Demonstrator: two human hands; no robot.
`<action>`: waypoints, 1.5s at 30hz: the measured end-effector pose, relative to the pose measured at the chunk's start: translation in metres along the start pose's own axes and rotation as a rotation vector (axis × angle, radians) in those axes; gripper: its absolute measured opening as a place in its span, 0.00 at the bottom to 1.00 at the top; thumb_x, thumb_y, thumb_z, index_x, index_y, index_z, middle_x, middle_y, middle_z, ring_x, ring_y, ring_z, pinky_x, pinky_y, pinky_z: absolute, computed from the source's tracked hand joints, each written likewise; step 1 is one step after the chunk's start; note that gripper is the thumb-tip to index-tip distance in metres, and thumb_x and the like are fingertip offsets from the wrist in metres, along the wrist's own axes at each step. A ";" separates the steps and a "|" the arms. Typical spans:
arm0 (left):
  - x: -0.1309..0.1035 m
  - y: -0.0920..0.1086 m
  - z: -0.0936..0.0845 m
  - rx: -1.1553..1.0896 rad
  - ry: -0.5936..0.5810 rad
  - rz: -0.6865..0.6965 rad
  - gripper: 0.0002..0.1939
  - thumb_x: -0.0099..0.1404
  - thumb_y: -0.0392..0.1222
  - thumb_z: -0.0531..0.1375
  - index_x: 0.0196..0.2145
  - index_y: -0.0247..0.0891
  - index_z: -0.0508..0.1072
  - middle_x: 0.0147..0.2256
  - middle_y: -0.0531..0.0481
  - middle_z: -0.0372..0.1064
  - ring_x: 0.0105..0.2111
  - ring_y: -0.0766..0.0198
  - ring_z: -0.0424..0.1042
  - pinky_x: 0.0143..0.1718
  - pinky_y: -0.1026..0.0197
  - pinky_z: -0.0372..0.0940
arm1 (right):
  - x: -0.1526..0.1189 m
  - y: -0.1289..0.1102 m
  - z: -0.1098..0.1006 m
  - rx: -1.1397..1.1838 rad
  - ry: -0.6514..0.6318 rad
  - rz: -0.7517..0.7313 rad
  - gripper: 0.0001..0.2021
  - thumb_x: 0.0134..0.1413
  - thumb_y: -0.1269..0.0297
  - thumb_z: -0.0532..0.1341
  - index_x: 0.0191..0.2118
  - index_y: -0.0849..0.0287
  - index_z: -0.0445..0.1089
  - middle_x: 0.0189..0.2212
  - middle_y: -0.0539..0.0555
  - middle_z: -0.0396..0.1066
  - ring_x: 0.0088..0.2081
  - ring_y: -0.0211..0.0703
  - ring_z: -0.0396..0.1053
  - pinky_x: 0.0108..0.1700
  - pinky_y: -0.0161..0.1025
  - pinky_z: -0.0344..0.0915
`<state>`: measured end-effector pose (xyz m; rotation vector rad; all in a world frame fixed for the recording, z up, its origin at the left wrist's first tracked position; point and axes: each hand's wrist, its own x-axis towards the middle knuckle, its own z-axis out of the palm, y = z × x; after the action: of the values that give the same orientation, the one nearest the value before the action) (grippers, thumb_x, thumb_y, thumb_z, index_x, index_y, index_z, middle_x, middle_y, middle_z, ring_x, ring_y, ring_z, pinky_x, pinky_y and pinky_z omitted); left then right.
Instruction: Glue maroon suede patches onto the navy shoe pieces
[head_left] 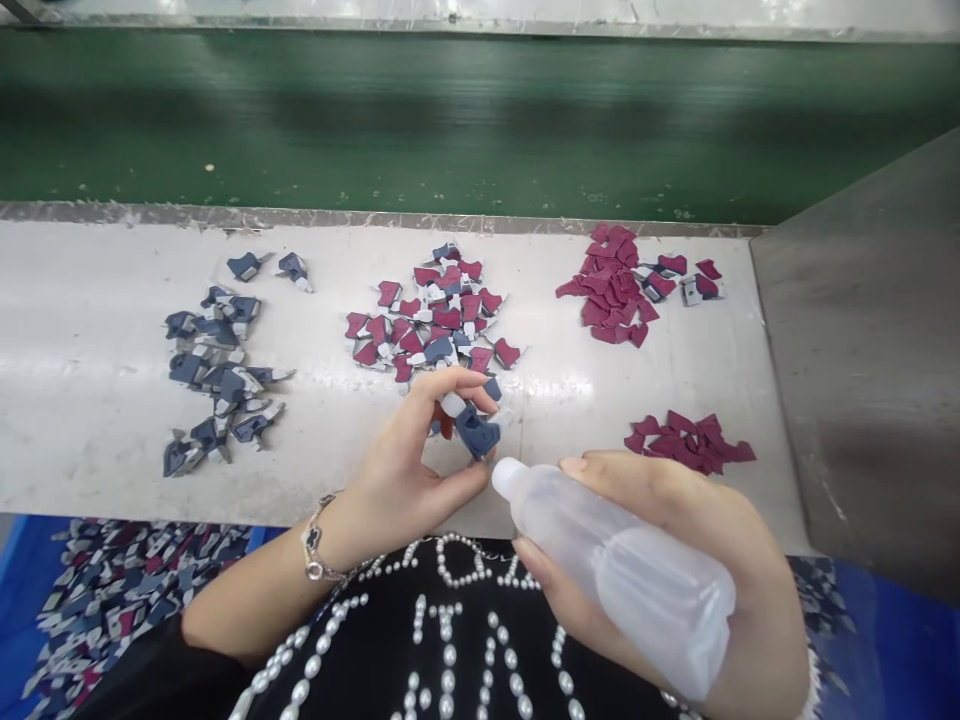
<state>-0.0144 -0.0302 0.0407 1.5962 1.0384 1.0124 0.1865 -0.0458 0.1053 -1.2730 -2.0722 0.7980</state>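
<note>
Between the thumb and fingers of my left hand is a small dark-blue and white plastic part. My right hand is wrapped round a translucent squeeze bottle. The bottle lies tilted, its white tip close to the lower edge of the blue part; whether they touch I cannot tell. Just beyond my left hand lies a pile of parts with maroon faces, a few blue ones among them. Flat maroon pieces lie beyond my right hand.
Blue-grey parts are heaped on the left of the white work surface. More maroon pieces lie at the back right. A metal panel bounds the right side, a green belt the back. Below left, a blue bin holds many parts.
</note>
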 end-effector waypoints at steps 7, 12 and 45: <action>0.001 0.000 0.000 0.016 0.016 0.012 0.37 0.56 0.21 0.62 0.59 0.45 0.61 0.45 0.48 0.67 0.46 0.58 0.68 0.42 0.56 0.67 | -0.001 0.000 -0.005 -0.024 0.049 -0.071 0.15 0.48 0.68 0.69 0.34 0.49 0.61 0.23 0.40 0.70 0.21 0.39 0.71 0.26 0.34 0.73; 0.002 0.001 0.000 0.066 0.031 0.037 0.37 0.57 0.21 0.62 0.60 0.45 0.61 0.46 0.47 0.68 0.46 0.59 0.69 0.42 0.57 0.66 | -0.001 -0.003 -0.005 -0.033 0.138 -0.036 0.13 0.50 0.70 0.68 0.34 0.49 0.62 0.23 0.39 0.69 0.21 0.36 0.71 0.26 0.31 0.72; 0.000 0.005 -0.001 0.013 -0.043 -0.003 0.34 0.60 0.26 0.64 0.60 0.45 0.61 0.46 0.47 0.69 0.46 0.58 0.70 0.42 0.56 0.67 | 0.002 -0.005 -0.012 -0.016 0.184 -0.022 0.12 0.51 0.69 0.69 0.38 0.50 0.67 0.26 0.41 0.73 0.22 0.36 0.70 0.24 0.32 0.71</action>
<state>-0.0147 -0.0306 0.0460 1.6196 1.0202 0.9667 0.1916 -0.0439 0.1166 -1.2798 -1.9461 0.6304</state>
